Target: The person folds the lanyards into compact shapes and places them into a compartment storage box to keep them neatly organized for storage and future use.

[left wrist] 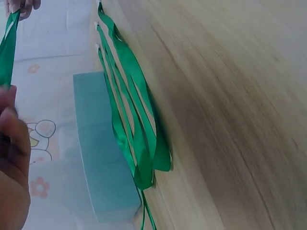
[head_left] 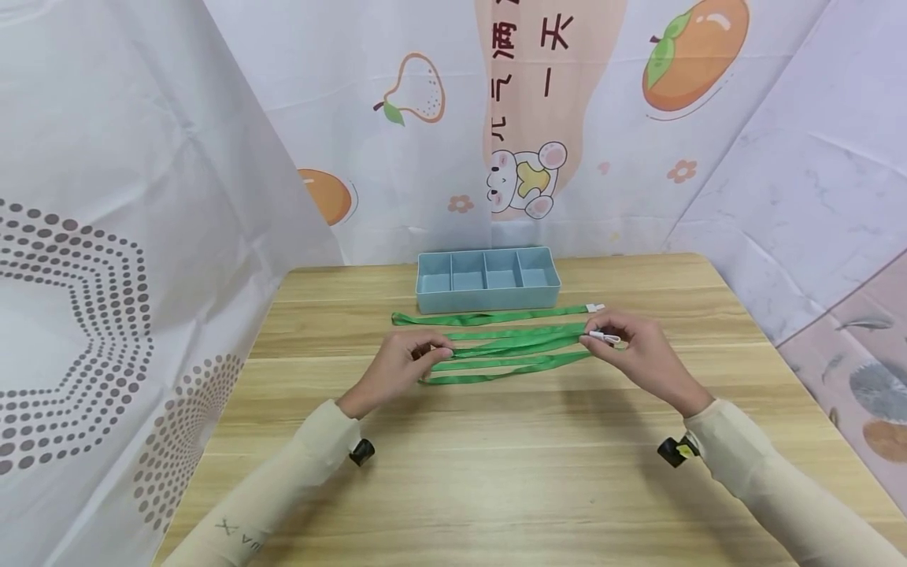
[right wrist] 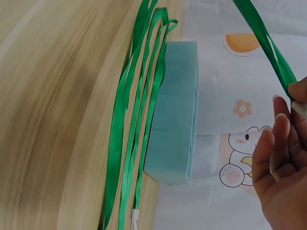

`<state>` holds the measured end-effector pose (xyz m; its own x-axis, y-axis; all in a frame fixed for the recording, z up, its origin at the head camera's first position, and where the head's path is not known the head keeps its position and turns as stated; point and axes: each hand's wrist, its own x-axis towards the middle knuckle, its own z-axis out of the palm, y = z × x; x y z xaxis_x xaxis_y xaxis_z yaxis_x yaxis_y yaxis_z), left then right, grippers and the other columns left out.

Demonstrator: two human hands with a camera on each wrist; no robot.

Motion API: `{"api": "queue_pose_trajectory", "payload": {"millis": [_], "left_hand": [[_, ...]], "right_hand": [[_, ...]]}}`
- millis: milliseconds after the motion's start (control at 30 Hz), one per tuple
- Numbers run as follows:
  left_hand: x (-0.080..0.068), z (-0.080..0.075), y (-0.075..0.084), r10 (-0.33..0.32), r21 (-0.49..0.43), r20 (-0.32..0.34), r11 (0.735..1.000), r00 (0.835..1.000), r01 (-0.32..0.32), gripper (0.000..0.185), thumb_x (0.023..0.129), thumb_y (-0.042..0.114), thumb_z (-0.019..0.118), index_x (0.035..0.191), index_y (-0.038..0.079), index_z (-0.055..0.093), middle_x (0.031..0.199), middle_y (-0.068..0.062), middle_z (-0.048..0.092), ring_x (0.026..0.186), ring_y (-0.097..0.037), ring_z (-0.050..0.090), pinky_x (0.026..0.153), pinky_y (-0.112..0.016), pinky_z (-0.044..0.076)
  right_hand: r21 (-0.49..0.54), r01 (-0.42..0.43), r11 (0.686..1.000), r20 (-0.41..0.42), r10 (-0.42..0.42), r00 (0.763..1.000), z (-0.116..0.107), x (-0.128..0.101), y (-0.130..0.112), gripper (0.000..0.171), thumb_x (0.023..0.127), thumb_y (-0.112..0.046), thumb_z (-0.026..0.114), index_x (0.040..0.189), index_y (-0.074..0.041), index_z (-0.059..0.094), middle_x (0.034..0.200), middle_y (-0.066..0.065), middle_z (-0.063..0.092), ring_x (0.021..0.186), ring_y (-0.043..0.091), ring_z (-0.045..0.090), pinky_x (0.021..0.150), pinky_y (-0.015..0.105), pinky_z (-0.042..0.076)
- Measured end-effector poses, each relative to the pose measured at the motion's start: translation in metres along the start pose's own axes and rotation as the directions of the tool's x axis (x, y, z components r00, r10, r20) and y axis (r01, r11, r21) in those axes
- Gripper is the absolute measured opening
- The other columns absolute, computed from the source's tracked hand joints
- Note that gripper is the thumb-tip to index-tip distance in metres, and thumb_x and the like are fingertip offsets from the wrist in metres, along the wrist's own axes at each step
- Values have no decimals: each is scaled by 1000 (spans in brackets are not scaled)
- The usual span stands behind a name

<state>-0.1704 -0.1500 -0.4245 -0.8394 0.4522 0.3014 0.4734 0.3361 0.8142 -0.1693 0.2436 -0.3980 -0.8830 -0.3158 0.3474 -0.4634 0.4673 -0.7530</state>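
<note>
A green lanyard point(head_left: 520, 345) is stretched between the two hands, raised above the table in both wrist views. My left hand point(head_left: 407, 364) pinches its left end between thumb and fingers. At the other end, by the white fitting point(head_left: 604, 337), the right hand point(head_left: 629, 346) pinches the strap, its other fingers loosely bent in the right wrist view. More green lanyards lie lengthwise on the table: one point(head_left: 489, 319) behind the held strap with a white end piece point(head_left: 595, 308), others point(head_left: 506, 376) in front. In the left wrist view these flat straps point(left wrist: 129, 62) run side by side.
A blue-grey tray point(head_left: 489, 302) with several compartments stands behind the lanyards near the back edge of the wooden table point(head_left: 496, 488). A white printed cloth point(head_left: 397, 173) hangs behind the table, with more cloth at both sides.
</note>
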Motion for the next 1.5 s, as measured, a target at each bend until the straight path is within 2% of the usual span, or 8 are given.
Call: {"api": "queue_pose_trajectory", "payload": {"millis": [133,300,467,600,867,1033,1233,1500], "left_hand": [[-1,1,0,-49,-113,72,992,996,57,13,107,24,57,112,18,67,85,-1,69,53,-34,62,44,-30,45],[0,1,-4,-57,-186,123,979,991,79,11,108,21,56,115,16,63,103,-3,73,46,-30,57,42,-37,49],[-3,0,-9,-104,-232,155,963,982,139,12,105,24,63,114,16,66,78,-10,66,48,-30,53,43,-41,45],[-5,-3,-10,-150,-263,176,945,973,193,13,101,29,70,109,18,69,74,-13,62,53,-29,49,46,-35,42],[-5,-8,-10,-197,-246,169,940,966,235,20,93,34,79,100,16,75,80,-18,63,53,-20,47,48,-30,43],[-5,-9,-10,-230,-222,157,939,960,261,29,93,34,80,112,13,73,90,-11,69,57,-19,49,49,-29,44],[-4,-11,-6,-270,-128,153,948,950,290,25,95,38,76,116,25,76,101,-10,69,62,-19,50,51,-32,47],[1,-18,5,-286,-78,120,952,951,296,21,97,39,73,114,27,76,91,-6,67,61,-20,53,52,-38,51]], "right_hand": [[27,-45,999,12,44,999,-1,-1,-3,9,94,-11,77,98,-18,72,95,-1,67,82,14,60,72,21,48],[39,-61,997,16,60,998,-2,-1,-9,6,96,-15,76,98,-19,72,93,-1,67,83,15,60,70,23,47],[11,-82,997,3,82,997,-4,-1,-16,4,97,-22,76,98,-23,73,89,-4,71,77,15,58,60,27,43],[6,-79,997,-2,79,997,-3,-1,-20,5,96,-22,76,100,-23,73,91,-7,74,76,16,60,60,27,45],[26,-19,999,-5,19,1000,1,3,-23,12,95,-13,77,103,-22,73,97,-5,70,82,14,58,64,25,44],[-17,-11,1000,-11,11,1000,2,4,-24,17,93,-14,79,105,-26,76,90,-6,69,75,12,56,56,25,41],[-3,46,999,35,-45,998,7,3,-20,20,94,-7,77,107,-23,78,97,-7,74,80,9,63,67,19,50],[165,-112,980,120,92,988,16,-4,-10,8,97,-21,76,103,-16,75,103,2,72,94,17,67,79,27,54]]}}
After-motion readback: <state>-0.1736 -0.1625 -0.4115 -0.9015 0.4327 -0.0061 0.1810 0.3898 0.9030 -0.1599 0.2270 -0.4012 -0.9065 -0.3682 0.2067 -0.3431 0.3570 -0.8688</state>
